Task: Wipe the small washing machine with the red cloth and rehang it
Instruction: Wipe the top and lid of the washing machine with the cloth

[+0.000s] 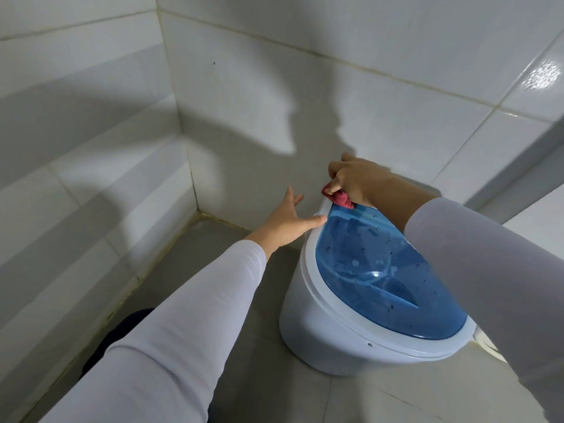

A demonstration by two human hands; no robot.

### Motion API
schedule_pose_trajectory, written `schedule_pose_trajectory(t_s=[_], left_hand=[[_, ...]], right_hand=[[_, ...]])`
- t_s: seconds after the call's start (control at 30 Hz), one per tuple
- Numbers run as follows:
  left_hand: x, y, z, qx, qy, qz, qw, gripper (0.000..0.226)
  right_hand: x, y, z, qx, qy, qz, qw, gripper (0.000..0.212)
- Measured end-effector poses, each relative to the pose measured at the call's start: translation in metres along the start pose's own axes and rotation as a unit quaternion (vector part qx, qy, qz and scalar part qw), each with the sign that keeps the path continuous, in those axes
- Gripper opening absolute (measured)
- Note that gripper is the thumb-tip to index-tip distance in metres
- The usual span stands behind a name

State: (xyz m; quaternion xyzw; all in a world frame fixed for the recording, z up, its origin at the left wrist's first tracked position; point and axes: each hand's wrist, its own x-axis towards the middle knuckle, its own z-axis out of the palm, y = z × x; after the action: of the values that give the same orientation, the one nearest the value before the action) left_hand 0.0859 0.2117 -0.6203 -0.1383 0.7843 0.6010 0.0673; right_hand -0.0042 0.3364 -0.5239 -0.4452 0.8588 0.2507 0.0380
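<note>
The small washing machine (308,328) is a white round tub with a translucent blue lid (381,270), standing on the floor against the tiled wall. My right hand (354,181) is shut on the bunched red cloth (340,198), pressing it on the far rim of the lid near the wall. My left hand (290,221) rests with fingers spread on the machine's far left rim, thumb touching the white edge. Dark specks dot the blue lid. Most of the cloth is hidden under my fingers.
White tiled walls meet in a corner (195,206) to the left of the machine. Grey floor tiles (232,270) run between the left wall and the machine. My dark trouser leg (122,331) shows at the lower left.
</note>
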Motion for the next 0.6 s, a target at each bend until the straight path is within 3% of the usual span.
schedule_pose_trajectory(t_s=[0.27, 0.43, 0.6], left_hand=[[0.002, 0.005, -0.006, 0.037, -0.027, 0.01, 0.999, 0.108], [0.01, 0.004, -0.005, 0.014, -0.038, 0.001, 0.999, 0.105], [0.023, 0.011, 0.002, -0.008, -0.02, 0.004, 1.0, 0.095]], right_hand=[[0.005, 0.015, -0.005, -0.028, 0.016, 0.024, 0.999, 0.031], [-0.018, 0.058, -0.028, 0.082, 0.078, 0.105, 0.988, 0.041], [-0.025, 0.057, -0.017, 0.148, 0.098, 0.097, 0.979, 0.05]])
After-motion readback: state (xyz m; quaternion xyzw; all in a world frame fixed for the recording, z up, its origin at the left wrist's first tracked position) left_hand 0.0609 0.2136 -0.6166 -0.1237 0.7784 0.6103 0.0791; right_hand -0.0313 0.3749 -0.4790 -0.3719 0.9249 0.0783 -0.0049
